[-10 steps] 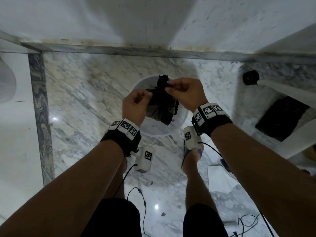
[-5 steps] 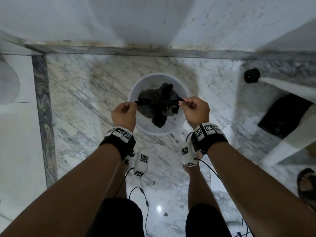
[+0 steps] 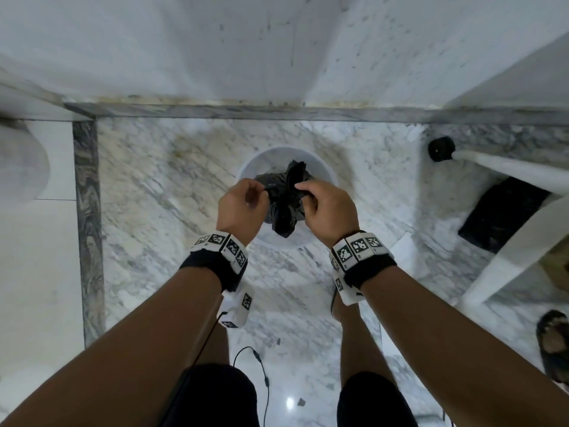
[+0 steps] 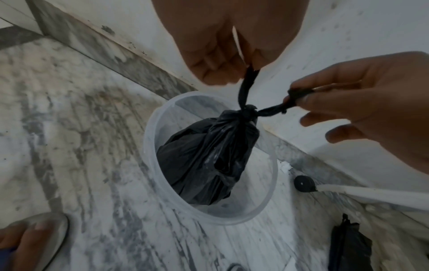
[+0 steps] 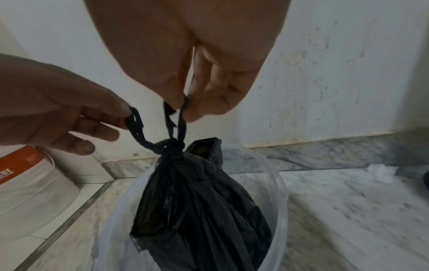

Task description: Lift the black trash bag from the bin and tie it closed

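Note:
A small black trash bag [image 3: 284, 211] hangs over the round translucent white bin [image 3: 320, 160] on the marble floor. Its neck is cinched in a knot [image 4: 248, 110], with two twisted tails rising from it. My left hand [image 3: 263, 191] pinches one tail between thumb and fingers, as the left wrist view shows at the left hand [image 4: 252, 67]. My right hand [image 3: 300, 189] pinches the other tail, seen close at the right hand [image 5: 183, 108]. The bag's body [image 5: 199, 210] hangs partly inside the bin's rim [image 5: 281, 192].
A white wall and marble skirting run just behind the bin. A white furniture leg with a black foot [image 3: 441, 148] stands at the right, over a dark bag [image 3: 498, 223]. A white tub with an orange label [image 5: 23, 165] sits left. Cables [image 3: 261, 374] trail near my feet.
Half a second ago my hands were pulled wide apart, stretching the tails sideways. Now they have come back together over the knot.

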